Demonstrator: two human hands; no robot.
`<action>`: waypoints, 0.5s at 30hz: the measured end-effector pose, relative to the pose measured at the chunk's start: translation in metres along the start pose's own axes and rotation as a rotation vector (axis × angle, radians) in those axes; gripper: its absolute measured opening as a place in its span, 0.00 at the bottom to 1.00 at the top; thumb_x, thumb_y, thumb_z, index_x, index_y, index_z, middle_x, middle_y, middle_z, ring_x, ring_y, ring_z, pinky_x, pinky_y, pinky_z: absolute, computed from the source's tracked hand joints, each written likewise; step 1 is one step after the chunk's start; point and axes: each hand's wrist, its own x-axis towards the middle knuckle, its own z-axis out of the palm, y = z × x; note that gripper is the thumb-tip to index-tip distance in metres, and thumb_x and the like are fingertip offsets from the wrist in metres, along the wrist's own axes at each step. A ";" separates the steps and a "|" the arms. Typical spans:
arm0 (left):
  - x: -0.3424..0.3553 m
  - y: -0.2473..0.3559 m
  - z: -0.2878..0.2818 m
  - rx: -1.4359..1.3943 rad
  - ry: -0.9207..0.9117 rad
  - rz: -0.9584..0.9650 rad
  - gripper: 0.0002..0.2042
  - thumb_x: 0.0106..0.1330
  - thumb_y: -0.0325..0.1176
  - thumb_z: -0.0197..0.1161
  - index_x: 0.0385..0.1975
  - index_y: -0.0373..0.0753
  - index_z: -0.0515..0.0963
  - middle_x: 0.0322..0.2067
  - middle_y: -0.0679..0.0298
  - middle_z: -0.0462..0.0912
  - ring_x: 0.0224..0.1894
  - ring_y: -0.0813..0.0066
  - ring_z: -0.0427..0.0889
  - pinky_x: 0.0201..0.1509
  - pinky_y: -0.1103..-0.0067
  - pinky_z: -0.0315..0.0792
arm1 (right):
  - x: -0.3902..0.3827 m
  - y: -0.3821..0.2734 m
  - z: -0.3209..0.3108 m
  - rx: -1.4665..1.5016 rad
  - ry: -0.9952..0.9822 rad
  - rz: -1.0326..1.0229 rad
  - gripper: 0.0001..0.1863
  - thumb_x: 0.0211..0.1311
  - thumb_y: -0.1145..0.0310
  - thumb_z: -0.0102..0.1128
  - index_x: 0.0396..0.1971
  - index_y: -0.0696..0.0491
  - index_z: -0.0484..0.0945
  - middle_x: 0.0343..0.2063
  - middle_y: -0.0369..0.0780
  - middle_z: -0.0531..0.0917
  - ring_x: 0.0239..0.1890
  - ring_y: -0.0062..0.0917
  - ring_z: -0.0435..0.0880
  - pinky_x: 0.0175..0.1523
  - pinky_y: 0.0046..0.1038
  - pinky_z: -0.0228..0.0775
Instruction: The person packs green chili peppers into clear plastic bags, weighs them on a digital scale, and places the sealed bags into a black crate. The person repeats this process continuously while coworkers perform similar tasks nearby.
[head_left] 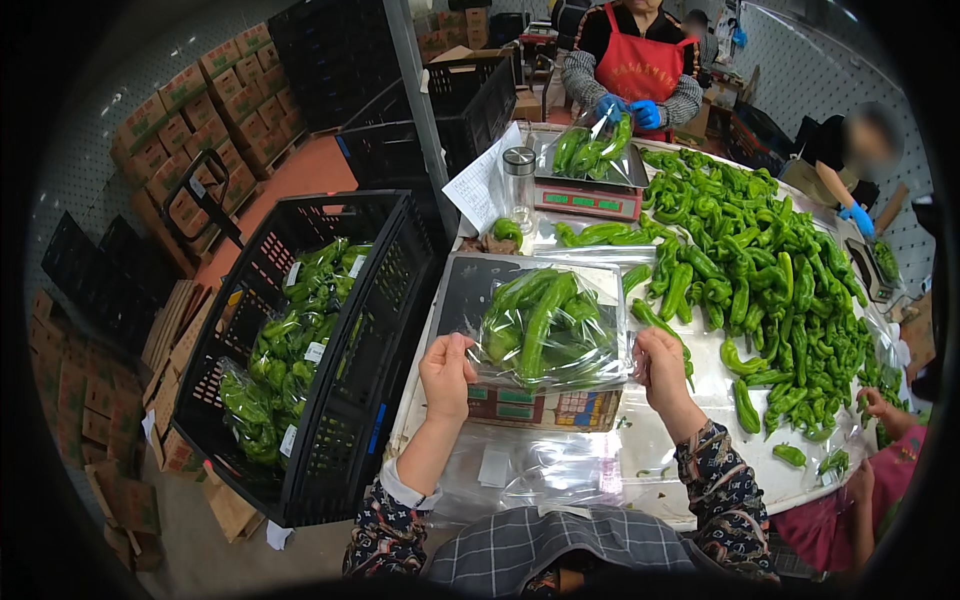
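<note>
A clear plastic bag of green peppers [545, 325] lies on the metal pan of a digital scale [455, 290] in front of me. At the bag's left edge, my left hand [447, 372] pinches the plastic between thumb and fingers. My right hand [660, 368] grips the bag's right edge the same way, so the plastic is stretched between both hands. Under the pan, the scale's keypad [580, 408] and display are partly covered by the bag. Flat clear plastic bags [540, 470] lie on the table between my forearms.
A large heap of loose green peppers [770, 270] covers the table's right side. To the left stands a black crate [345, 400] with bagged peppers. Beyond my scale are a glass jar [519, 185] and a second scale [590, 195], where a person in a red apron [640, 65] handles another bag.
</note>
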 end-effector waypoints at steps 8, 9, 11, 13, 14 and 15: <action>-0.005 -0.021 -0.015 0.469 0.048 0.170 0.04 0.58 0.29 0.58 0.23 0.38 0.73 0.21 0.67 0.75 0.20 0.77 0.72 0.24 0.83 0.67 | 0.000 0.034 0.000 -0.394 0.037 -0.147 0.07 0.49 0.78 0.56 0.18 0.53 0.68 0.18 0.34 0.73 0.17 0.17 0.70 0.21 0.17 0.58; -0.005 -0.013 -0.012 0.670 0.090 0.463 0.01 0.56 0.27 0.58 0.25 0.39 0.74 0.25 0.65 0.76 0.25 0.73 0.74 0.29 0.81 0.69 | -0.001 0.032 0.001 -0.553 0.021 -0.371 0.07 0.47 0.80 0.55 0.19 0.53 0.68 0.20 0.35 0.73 0.21 0.20 0.71 0.23 0.19 0.59; -0.004 -0.006 -0.016 0.956 -0.049 0.850 0.05 0.52 0.24 0.57 0.29 0.40 0.75 0.32 0.63 0.78 0.35 0.66 0.76 0.38 0.76 0.70 | -0.002 0.026 0.002 -0.857 -0.016 -0.828 0.08 0.44 0.83 0.54 0.21 0.53 0.69 0.26 0.38 0.74 0.28 0.27 0.74 0.29 0.23 0.62; -0.007 0.000 -0.037 1.122 -0.414 1.011 0.12 0.48 0.22 0.56 0.34 0.41 0.76 0.41 0.62 0.77 0.45 0.60 0.74 0.46 0.73 0.68 | -0.006 0.027 -0.013 -1.083 -0.197 -0.899 0.15 0.38 0.83 0.54 0.29 0.51 0.73 0.35 0.40 0.75 0.36 0.35 0.73 0.39 0.30 0.63; -0.012 0.000 -0.044 1.101 -0.463 0.922 0.17 0.48 0.22 0.53 0.41 0.41 0.75 0.45 0.63 0.76 0.50 0.60 0.72 0.47 0.71 0.68 | -0.012 0.021 -0.016 -1.174 -0.290 -0.917 0.17 0.36 0.82 0.55 0.31 0.51 0.73 0.37 0.40 0.75 0.37 0.34 0.73 0.41 0.31 0.62; -0.010 -0.002 -0.055 1.153 -0.518 0.953 0.21 0.48 0.21 0.52 0.46 0.42 0.72 0.49 0.61 0.73 0.51 0.58 0.71 0.49 0.69 0.67 | -0.015 0.013 -0.015 -1.252 -0.396 -0.957 0.19 0.35 0.81 0.56 0.34 0.51 0.74 0.39 0.40 0.76 0.38 0.34 0.73 0.43 0.32 0.62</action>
